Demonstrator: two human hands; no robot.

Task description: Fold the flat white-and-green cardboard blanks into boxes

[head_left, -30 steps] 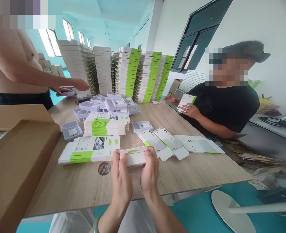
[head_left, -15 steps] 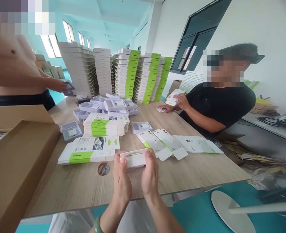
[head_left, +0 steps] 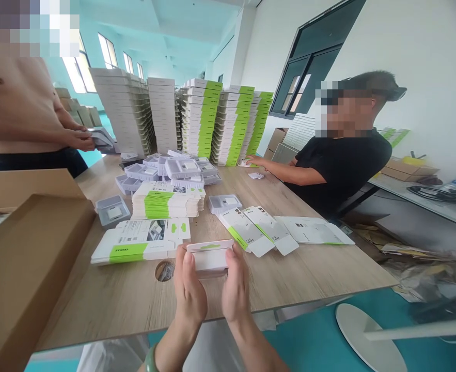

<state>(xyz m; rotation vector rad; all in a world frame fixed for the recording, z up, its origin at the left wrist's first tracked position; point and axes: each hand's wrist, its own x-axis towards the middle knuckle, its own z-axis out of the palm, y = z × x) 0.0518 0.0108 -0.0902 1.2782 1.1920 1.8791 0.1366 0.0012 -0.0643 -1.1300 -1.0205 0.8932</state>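
Between my two hands is a small white packaging box (head_left: 211, 258), with a green-edged hanging tab along its far top. My left hand (head_left: 190, 289) grips its left end, thumb on the near face. On the opposite end my right hand (head_left: 235, 287) holds it the same way. The box's underside is hidden by the fingers. Just beyond it, flat printed cartons (head_left: 135, 242) lie to the left and two white-and-green cartons (head_left: 247, 232) to the right. A plastic tray (head_left: 223, 202) with a white piece in it sits farther back.
Behind lie a pile of plastic trays (head_left: 181, 168), a carton stack (head_left: 158, 204) and tall stacks of boxes (head_left: 200, 119). A brown cardboard box (head_left: 30, 258) stands at the left. The table has a round hole (head_left: 164, 270). One co-worker (head_left: 340, 160) sits right; another person (head_left: 22, 113) stands left.
My hands and the box have shifted slightly left and tilted a little. The seated co-worker has reached toward the box stacks and set down a box there. The standing person's hands have moved.
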